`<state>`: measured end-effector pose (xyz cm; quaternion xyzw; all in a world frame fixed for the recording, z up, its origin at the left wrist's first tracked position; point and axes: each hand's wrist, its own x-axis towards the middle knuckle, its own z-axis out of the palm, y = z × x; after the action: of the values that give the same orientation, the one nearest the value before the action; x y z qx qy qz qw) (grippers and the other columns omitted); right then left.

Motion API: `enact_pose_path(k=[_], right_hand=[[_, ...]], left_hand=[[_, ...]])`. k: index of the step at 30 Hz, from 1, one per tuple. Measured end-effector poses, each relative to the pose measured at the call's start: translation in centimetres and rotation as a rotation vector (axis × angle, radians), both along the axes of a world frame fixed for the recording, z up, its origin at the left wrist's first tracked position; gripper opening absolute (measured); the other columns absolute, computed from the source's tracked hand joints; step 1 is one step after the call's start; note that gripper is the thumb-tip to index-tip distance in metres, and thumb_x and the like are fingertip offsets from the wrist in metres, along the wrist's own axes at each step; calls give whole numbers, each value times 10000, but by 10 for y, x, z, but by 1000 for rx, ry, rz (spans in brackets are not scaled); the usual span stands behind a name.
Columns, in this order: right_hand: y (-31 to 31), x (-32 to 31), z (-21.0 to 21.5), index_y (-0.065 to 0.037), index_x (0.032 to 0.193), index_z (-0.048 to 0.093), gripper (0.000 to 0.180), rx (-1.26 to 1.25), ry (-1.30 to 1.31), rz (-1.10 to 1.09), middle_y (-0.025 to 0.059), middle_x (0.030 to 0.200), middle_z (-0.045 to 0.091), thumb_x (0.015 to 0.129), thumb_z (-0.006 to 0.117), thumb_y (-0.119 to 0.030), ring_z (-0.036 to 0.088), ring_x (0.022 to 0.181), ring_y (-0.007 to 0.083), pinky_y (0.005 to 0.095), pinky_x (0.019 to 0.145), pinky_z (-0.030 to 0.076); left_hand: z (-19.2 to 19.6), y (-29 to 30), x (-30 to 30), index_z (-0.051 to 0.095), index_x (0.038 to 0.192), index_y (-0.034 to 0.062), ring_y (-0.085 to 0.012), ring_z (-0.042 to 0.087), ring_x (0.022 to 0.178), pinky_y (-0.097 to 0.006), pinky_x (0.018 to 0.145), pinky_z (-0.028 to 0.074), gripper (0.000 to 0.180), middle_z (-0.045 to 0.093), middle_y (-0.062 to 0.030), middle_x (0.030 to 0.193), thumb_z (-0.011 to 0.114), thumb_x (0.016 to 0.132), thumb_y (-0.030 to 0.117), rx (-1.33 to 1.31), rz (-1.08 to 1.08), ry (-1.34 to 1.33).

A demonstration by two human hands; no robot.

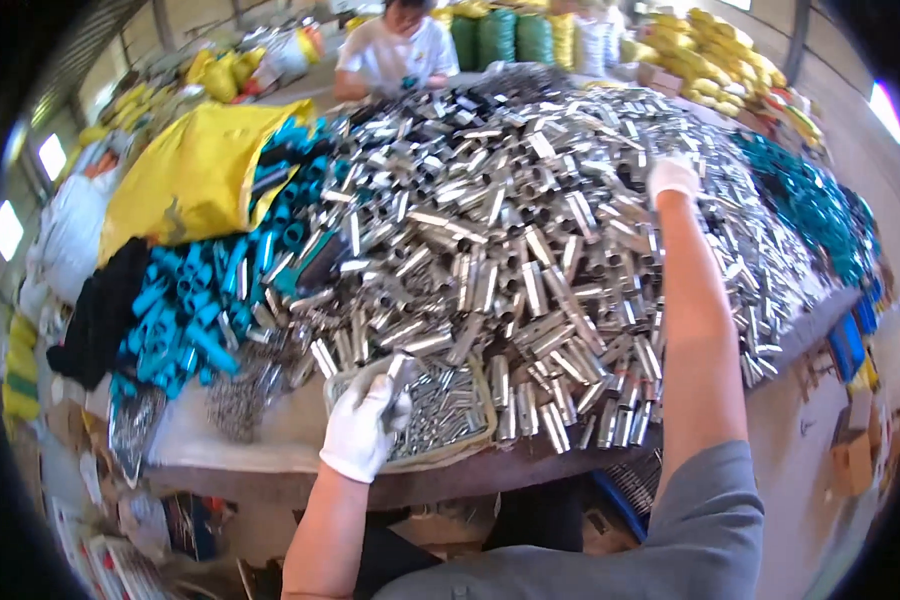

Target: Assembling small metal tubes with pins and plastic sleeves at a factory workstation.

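My left hand [358, 432], in a white glove, is closed around a short shiny metal tube [398, 372]. It is over the left part of a shallow pale tray [448, 457] at the table's near edge, which holds many small metal pins or screws [445, 405]. My right arm stretches far forward over the heap of silvery metal tubes [530, 290]. At its end my right hand [674, 178], also white-gloved, is at the right side of the heap among smaller metal pieces. Its fingers are too hidden to show what they grip.
Teal tubes [185, 310] spill from a yellow sack [185, 175] at the left, beside a black cloth [100, 310]. Teal parts [810, 205] lie far right. Across the table a person [400, 50] works. Full sacks [515, 40] stand behind.
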<state>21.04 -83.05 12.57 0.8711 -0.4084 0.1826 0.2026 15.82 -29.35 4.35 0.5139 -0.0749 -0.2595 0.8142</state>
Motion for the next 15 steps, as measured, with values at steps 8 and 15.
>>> enact_pose_path(k=[8,15], right_hand=[[-4,-3,1,-26,1177,506,326,145,-209,22,228,1066,625,899,373,-132,626,968,377,470,809,502],[180,-135,2,-50,1115,531,217,596,-697,710,55,771,584,943,445,-149,533,585,121,259,561,454]], left_hand=[[-8,19,-21,544,1135,13,-146,550,696,-265,621,471,271,613,-55,912,572,912,164,-255,148,273],[-11,38,-51,551,1136,36,-107,583,722,-243,644,511,282,583,4,839,625,869,90,-390,358,341]])
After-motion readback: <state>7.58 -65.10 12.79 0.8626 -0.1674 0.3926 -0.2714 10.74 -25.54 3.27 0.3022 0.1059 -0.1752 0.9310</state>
